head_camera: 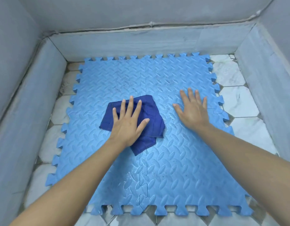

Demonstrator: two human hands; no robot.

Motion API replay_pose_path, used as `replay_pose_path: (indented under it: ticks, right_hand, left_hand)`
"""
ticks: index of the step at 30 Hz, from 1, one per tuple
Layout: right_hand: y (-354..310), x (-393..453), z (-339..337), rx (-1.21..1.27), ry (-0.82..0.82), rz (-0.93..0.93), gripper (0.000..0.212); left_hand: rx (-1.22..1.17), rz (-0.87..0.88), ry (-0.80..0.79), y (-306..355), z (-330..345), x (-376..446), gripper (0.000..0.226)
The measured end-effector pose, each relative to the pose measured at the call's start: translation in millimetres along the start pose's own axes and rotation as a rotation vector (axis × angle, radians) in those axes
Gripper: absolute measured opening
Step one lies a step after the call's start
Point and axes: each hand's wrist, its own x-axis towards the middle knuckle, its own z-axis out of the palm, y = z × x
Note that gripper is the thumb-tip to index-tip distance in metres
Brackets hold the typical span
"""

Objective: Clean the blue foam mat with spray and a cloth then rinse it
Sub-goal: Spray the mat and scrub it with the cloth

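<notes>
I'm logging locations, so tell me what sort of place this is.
Probably a bathroom or wash area floor. A tiled floor is hemmed in by a low grey curb under plain grey walls, and the foam mat looks wet.

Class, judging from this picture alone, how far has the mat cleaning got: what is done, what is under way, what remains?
Done: wet sheen on the near mat suggests spraying. Under way: the left hand presses the cloth flat mid-mat, while the right hand braces the mat. Left: dark smudges at the far side, then rinsing; no running water shows.
</notes>
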Motion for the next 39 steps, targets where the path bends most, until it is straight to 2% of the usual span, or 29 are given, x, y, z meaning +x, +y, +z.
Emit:
replay_pose_path:
  ticks: [3,6,12,14,16,18,20,23,25,29,31,33,35,37,39]
  right_hand:
    - [2.0,-4.4,15.9,-0.011,0.120,0.003,0.062]
    - [3.8,-3.7,17.8,0.005,0.151,-0.001,0.060]
    - [2.4,-4.6,13.3,0.008,0.151,0.010,0.058]
    - [1.6,-3.9,12.4,0.003,0.139,0.015,0.058]
    - [2.5,-5.6,12.6,-0.005,0.129,0.020,0.058]
    - [1.6,-5.0,11.2,0.009,0.131,0.025,0.059]
    - [-0.5,-5.4,10.3,0.025,0.143,0.038,0.059]
    - [-1.8,-4.6,10.6,0.045,0.161,0.038,0.062]
    - [0.3,-4.8,10.1,0.069,0.158,0.038,0.062]
    - [0.1,-5.2,12.5,0.062,0.179,0.039,0.063]
    - [1.0,-4.0,14.5,0.051,0.181,0.040,0.063]
    - [1.9,-4.6,14.2,0.034,0.173,0.036,0.062]
    - [0.3,-4.9,12.9,0.029,0.167,0.043,0.062]
    - [0.9,-5.2,13.1,0.013,0.160,0.044,0.061]
    - [1.2,-4.9,13.7,0.022,0.161,0.035,0.060]
  left_hand:
    - [0.059,-0.011,0.008,9.6,21.8,14.0,0.076]
    - [0.058,-0.071,0.071,-11.8,29.5,21.9,0.070]
    - [-0.021,-0.582,0.187,-106.7,-2.9,94.5,0.059]
    - [-0.019,-0.626,0.182,-101.9,-4.8,116.0,0.059]
    - [0.004,-0.495,0.177,-68.2,0.0,123.8,0.064]
    - [0.026,-0.261,0.165,-24.3,7.4,120.5,0.073]
    - [0.029,-0.070,0.120,8.8,14.7,111.7,0.072]
    - [0.013,0.028,0.109,-1.4,9.5,126.8,0.061]
    - [0.018,-0.101,0.156,-39.8,2.6,147.7,0.058]
    - [-0.012,-0.583,0.209,-132.0,-23.4,181.8,0.057]
    - [-0.080,-0.687,0.181,-140.8,-28.0,189.4,0.056]
    - [-0.061,-0.591,0.194,-111.8,-20.9,189.9,0.055]
    - [-0.026,-0.317,0.210,-57.5,-7.4,185.6,0.055]
    - [-0.016,-0.016,0.130,-1.6,4.6,177.8,0.058]
    - [0.022,0.144,0.051,14.9,8.2,176.7,0.063]
